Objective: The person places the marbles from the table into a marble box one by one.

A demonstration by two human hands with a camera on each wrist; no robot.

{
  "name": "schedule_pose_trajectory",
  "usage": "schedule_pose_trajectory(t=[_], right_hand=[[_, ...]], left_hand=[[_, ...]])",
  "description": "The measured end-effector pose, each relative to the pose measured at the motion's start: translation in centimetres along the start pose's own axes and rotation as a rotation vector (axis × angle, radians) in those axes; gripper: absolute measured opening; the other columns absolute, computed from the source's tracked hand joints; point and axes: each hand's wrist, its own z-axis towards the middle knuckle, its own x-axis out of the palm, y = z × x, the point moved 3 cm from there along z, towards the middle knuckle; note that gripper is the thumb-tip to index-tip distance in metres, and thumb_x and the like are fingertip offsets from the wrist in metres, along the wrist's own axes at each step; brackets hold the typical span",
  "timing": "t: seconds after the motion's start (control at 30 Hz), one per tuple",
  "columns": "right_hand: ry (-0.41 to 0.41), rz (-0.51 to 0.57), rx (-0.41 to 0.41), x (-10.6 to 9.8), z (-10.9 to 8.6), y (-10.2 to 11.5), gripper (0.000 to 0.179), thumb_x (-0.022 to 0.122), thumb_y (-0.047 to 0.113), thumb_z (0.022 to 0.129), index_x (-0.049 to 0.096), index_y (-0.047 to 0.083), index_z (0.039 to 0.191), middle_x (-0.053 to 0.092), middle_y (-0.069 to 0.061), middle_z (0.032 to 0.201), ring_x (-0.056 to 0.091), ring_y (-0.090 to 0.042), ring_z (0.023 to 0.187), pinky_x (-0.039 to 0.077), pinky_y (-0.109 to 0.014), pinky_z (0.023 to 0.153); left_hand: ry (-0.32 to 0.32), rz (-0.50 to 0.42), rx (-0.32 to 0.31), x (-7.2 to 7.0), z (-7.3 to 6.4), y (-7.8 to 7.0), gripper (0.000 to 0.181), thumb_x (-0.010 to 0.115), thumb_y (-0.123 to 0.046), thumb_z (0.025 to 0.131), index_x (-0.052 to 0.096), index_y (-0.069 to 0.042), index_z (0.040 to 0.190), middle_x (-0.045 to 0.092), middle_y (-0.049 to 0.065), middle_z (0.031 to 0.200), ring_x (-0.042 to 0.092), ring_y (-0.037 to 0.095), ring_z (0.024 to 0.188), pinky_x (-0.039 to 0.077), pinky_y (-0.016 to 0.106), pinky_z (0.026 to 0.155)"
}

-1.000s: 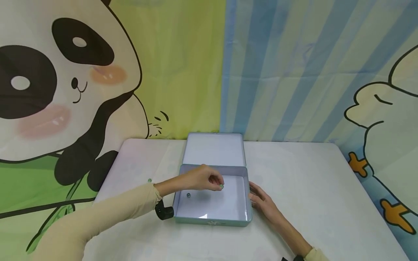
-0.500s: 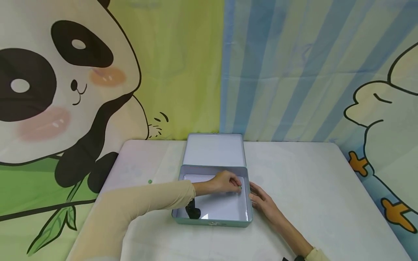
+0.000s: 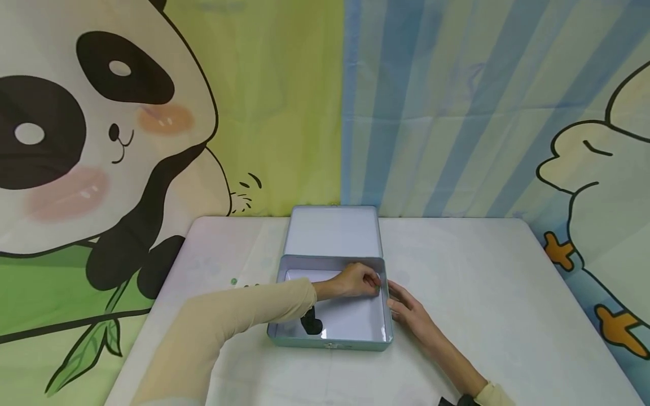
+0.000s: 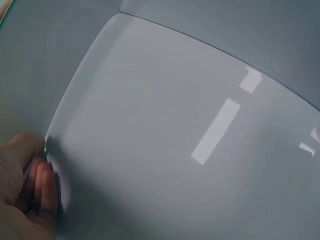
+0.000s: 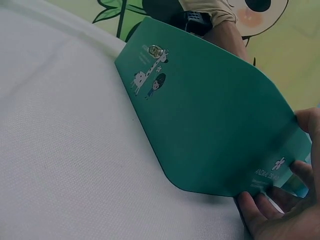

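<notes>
An open metal tin box (image 3: 330, 343), green outside with a pale inside, stands on the table with its lid (image 3: 332, 231) laid back. My left hand (image 3: 355, 280) reaches into it by the right wall, back of the middle. There the thumb and fingers pinch a small green marble (image 4: 45, 148), mostly hidden by the fingertips. My right hand (image 3: 413, 316) rests against the outside of the tin's right wall. In the right wrist view its thumb is at the top rim, and the fingers lie along the side towards the bottom edge.
Left of the tin, a green marble (image 3: 234, 281) lies on the white tablecloth (image 3: 457, 270). Dark marbles (image 3: 251, 285) show just behind the left sleeve, which covers part of the tin's left side. A printed panda curtain (image 3: 284, 113) hangs behind the table.
My left hand has moved right across the tin to its right wall, carrying the marble. The marble seen in the tin's left part is now behind the arm. My right hand stays put.
</notes>
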Motion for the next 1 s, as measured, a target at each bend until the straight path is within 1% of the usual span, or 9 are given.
schedule_pose_trajectory(t=[0.33, 0.37, 0.4, 0.5, 0.6, 0.73, 0.8, 0.9, 1.0], right_hand=[[0.027, 0.017, -0.021, -0.1, -0.1, 0.1, 0.057, 0.048, 0.029, 0.100, 0.029, 0.016, 0.152, 0.025, -0.017, 0.159, 0.030, -0.040, 0.144, 0.036, -0.050, 0.112], [0.025, 0.018, -0.019, -0.1, -0.1, 0.0, 0.057, 0.048, 0.029, 0.100, 0.029, 0.016, 0.152, 0.025, -0.017, 0.159, 0.030, -0.039, 0.144, 0.036, -0.050, 0.112], [0.020, 0.020, -0.016, -0.1, 0.0, 0.0, 0.057, 0.049, 0.029, 0.100, 0.030, 0.017, 0.151, 0.026, -0.016, 0.159, 0.030, -0.039, 0.144, 0.037, -0.050, 0.112], [0.024, 0.021, -0.017, 0.1, 0.2, 0.0, 0.057, 0.050, 0.030, 0.099, 0.030, 0.018, 0.151, 0.027, -0.016, 0.158, 0.033, -0.039, 0.143, 0.038, -0.048, 0.111], [0.036, 0.027, -0.019, 0.3, 0.4, 0.0, 0.058, 0.052, 0.031, 0.098, 0.031, 0.018, 0.151, 0.028, -0.016, 0.158, 0.035, -0.039, 0.141, 0.040, -0.046, 0.110], [0.026, 0.038, -0.025, 0.1, 0.4, 0.0, 0.058, 0.053, 0.030, 0.097, 0.033, 0.018, 0.150, 0.030, -0.016, 0.157, 0.037, -0.038, 0.140, 0.041, -0.044, 0.109], [0.019, 0.039, -0.027, 0.0, 0.3, 0.0, 0.058, 0.053, 0.030, 0.098, 0.033, 0.018, 0.150, 0.029, -0.016, 0.158, 0.036, -0.038, 0.141, 0.041, -0.044, 0.109], [0.025, 0.034, -0.028, 0.0, 0.2, 0.1, 0.058, 0.052, 0.030, 0.098, 0.031, 0.018, 0.151, 0.027, -0.015, 0.158, 0.033, -0.039, 0.142, 0.040, -0.045, 0.110], [0.019, 0.024, -0.030, 0.0, 0.1, 0.1, 0.058, 0.052, 0.029, 0.098, 0.030, 0.017, 0.151, 0.027, -0.016, 0.158, 0.032, -0.039, 0.143, 0.040, -0.045, 0.110]], left_hand=[[-0.002, 0.003, 0.017, 0.5, 0.4, 0.2, 0.012, 0.074, -0.004, 0.082, 0.074, -0.003, 0.094, 0.074, 0.005, 0.083, 0.063, 0.001, 0.069, 0.052, 0.013, 0.066], [-0.005, 0.013, 0.040, 0.4, 0.3, 0.1, 0.012, 0.073, -0.003, 0.081, 0.074, -0.003, 0.093, 0.073, 0.003, 0.081, 0.063, 0.001, 0.069, 0.052, 0.012, 0.065], [-0.001, 0.018, 0.043, 0.3, 0.2, 0.0, 0.013, 0.073, -0.004, 0.081, 0.073, -0.003, 0.094, 0.073, 0.002, 0.081, 0.062, 0.000, 0.069, 0.051, 0.012, 0.065], [0.021, 0.041, 0.018, -0.6, -0.5, -0.8, 0.017, 0.072, -0.006, 0.082, 0.072, -0.003, 0.099, 0.072, 0.001, 0.086, 0.061, 0.001, 0.073, 0.051, 0.013, 0.069], [0.055, 0.060, -0.019, -2.4, -1.2, -2.1, 0.021, 0.073, -0.010, 0.084, 0.071, -0.004, 0.104, 0.072, 0.004, 0.093, 0.063, 0.006, 0.080, 0.051, 0.016, 0.073], [0.081, 0.076, 0.016, -6.1, -2.7, -4.1, 0.022, 0.071, -0.015, 0.087, 0.070, -0.006, 0.107, 0.071, 0.004, 0.097, 0.065, 0.009, 0.084, 0.051, 0.018, 0.075], [0.082, 0.069, 0.033, -8.0, -3.8, -4.7, 0.020, 0.069, -0.017, 0.088, 0.071, -0.008, 0.107, 0.071, 0.002, 0.097, 0.065, 0.008, 0.083, 0.052, 0.019, 0.074], [0.058, 0.043, 0.024, -10.8, -6.3, -4.4, 0.018, 0.068, -0.018, 0.090, 0.070, -0.011, 0.106, 0.070, 0.001, 0.098, 0.064, 0.007, 0.079, 0.053, 0.020, 0.071], [0.006, 0.034, 0.025, -12.8, -8.9, -3.0, 0.018, 0.068, -0.019, 0.090, 0.070, -0.012, 0.106, 0.070, 0.001, 0.098, 0.062, 0.008, 0.077, 0.053, 0.021, 0.069]])
